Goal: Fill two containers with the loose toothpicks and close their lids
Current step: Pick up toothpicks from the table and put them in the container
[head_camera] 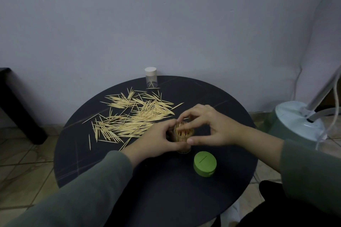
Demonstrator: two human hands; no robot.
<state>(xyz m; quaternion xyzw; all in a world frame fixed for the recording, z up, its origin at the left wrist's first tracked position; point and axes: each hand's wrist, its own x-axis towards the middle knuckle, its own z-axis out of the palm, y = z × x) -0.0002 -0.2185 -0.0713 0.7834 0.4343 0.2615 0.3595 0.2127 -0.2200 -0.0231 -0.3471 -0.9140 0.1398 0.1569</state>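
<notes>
Near table (114, 167) centre: clear container (183, 135) upright, packed with toothpicks, green lid (204, 166) off, lying just beside it. Left hand (162, 142) wrapped round container wall; right hand (212, 127) fingertips pinched narrow over toothpick tips, apparently tamping or seating a few. Loose toothpicks (132, 120) spread to the left; second container (151, 77), white-capped, nearly empty, at far edge. Risk: overfilled bundle, protruding tips blocking lid; sideways push tipping container, spilling contents.
</notes>
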